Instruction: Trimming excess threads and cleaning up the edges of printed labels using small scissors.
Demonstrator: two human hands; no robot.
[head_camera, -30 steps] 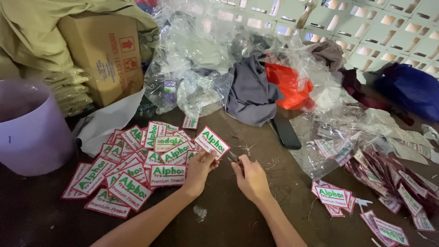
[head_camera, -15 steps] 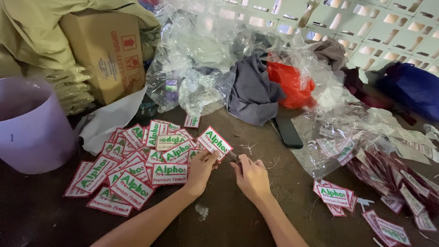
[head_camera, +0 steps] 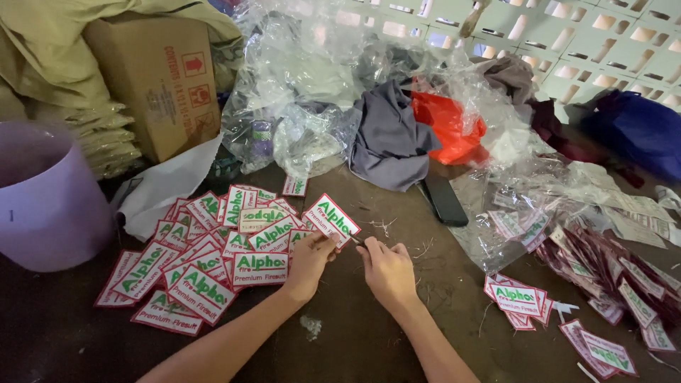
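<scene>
— Listing the hands first: what does each one hold?

— Left hand [head_camera: 310, 257]: fingers pinched on the lower edge of one patch [head_camera: 331, 219], white with a red border and green lettering, lifted off the table and tilted. Right hand [head_camera: 386, 269]: closed around a small tool [head_camera: 357, 242]; only a thin tip shows between the knuckles and the patch, too small to tell what kind. That tip sits right at the patch's lower corner.

— And where is that patch relative to the rest?

— Just right of the pile of patches [head_camera: 206, 262], which is spread loose and overlapping on the dark table [head_camera: 355, 340], left of the left forearm. A few lie face down.

— Other items, right side?

— Small stack of patches [head_camera: 516, 301] right of the right hand, apart from it. Further right, a bundle of patches in dark wrappers [head_camera: 610, 273] under clear plastic sheet [head_camera: 511, 206].

— Back of the table?

— Cardboard box [head_camera: 159, 78] at upper left; lilac bucket [head_camera: 46, 198] at the left edge; grey cloth [head_camera: 390, 135] and red bag [head_camera: 447, 124] among crumpled clear plastic; black flat bar [head_camera: 443, 201] just below the grey cloth; blue bag [head_camera: 638, 131] far right. Loose thread scraps [head_camera: 383, 225] lie on the table just above the hands.
</scene>
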